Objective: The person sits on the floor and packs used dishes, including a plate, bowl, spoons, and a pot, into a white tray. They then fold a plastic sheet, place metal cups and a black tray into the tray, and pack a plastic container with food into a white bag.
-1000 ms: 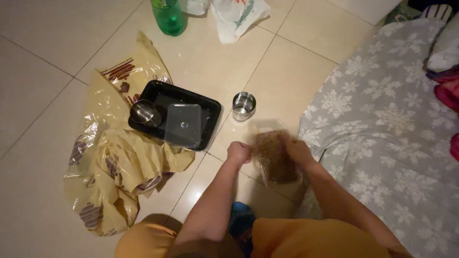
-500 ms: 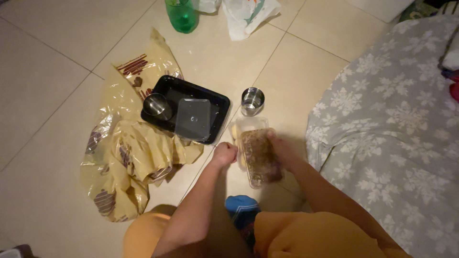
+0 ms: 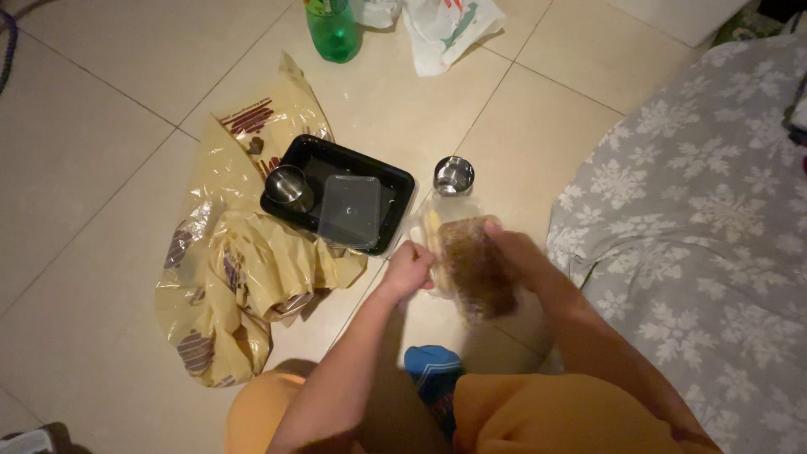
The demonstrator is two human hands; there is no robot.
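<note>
Both-handed: left hand and right hand grip a clear thin plastic food box of brown filling, just right of the black plastic tray. Likely light, flimsy, slippery; best held by its long sides.

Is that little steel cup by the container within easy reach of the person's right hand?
Probably yes: the steel cup stands on bare floor just beyond the right hand, though that hand holds the clear food container.
</note>
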